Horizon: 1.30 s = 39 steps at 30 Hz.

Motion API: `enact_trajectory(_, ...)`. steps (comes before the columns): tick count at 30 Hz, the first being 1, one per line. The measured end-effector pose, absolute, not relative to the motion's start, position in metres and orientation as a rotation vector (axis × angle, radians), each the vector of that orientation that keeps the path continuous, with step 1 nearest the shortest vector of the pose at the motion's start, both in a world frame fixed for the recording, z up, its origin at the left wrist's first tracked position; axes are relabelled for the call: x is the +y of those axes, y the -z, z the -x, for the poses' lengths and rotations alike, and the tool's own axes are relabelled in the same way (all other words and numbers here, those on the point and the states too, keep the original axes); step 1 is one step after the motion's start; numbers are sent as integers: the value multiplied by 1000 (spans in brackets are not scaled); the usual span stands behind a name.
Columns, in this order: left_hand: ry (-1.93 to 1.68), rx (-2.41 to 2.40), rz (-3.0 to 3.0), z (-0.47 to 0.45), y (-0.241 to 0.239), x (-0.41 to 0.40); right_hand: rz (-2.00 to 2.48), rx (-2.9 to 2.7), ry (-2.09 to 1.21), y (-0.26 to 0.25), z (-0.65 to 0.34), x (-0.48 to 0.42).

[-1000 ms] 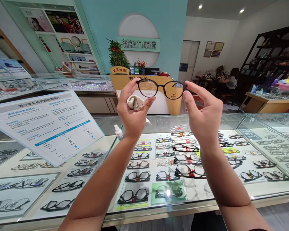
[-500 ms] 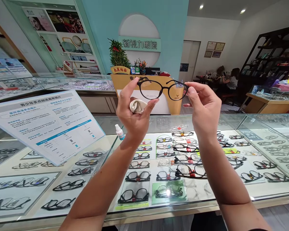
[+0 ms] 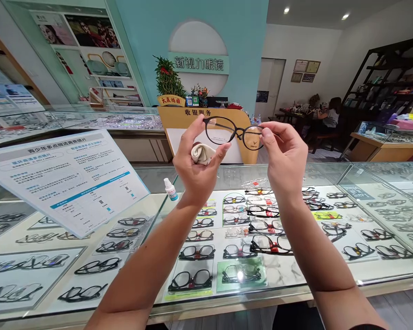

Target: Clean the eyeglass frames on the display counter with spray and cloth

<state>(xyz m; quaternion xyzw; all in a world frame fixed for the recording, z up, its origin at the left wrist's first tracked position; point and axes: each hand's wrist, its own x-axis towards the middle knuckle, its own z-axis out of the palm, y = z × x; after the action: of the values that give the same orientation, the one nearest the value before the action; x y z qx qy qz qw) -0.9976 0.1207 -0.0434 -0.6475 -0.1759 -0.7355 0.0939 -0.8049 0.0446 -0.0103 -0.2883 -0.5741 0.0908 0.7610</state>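
I hold up a pair of black round-framed eyeglasses (image 3: 239, 133) above the glass counter, tilted so their right side sits lower. My left hand (image 3: 197, 164) grips the left rim, index fingertip at the upper corner and thumb by the lower edge. A crumpled off-white cloth (image 3: 202, 154) is tucked in that same palm. On the other side, my right hand (image 3: 286, 153) pinches the frame's right end between thumb and fingers. Small lettering marks the right lens. Below my left wrist, a small white spray bottle (image 3: 170, 189) with a blue label stands on the counter.
Under the glass countertop (image 3: 227, 295) lie several rows of eyeglasses (image 3: 194, 279). A printed sheet (image 3: 69, 178) stands tilted at left. Beyond are a cashier desk (image 3: 179, 133) with a plant (image 3: 168, 78), and a seated person (image 3: 330, 117) at the back right.
The eyeglasses have turned, their right side swinging inward and dropping, with a temple now showing behind the lenses. My left hand has shifted slightly right, my right hand slightly left.
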Motion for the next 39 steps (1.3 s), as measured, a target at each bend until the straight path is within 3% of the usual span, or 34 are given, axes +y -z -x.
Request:
enact_trajectory(9, 2183, -536, 1863, 1000, 39, 117, 672, -1210, -175, 6, 794, 39)
enact_trajectory(18, 2280, -531, 1821, 996, 33, 114, 671, -1182, -385, 3, 794, 41)
enact_trajectory(39, 2308, -556, 1961, 1002, 30, 118, 653, -1261, -337, 4, 796, 37)
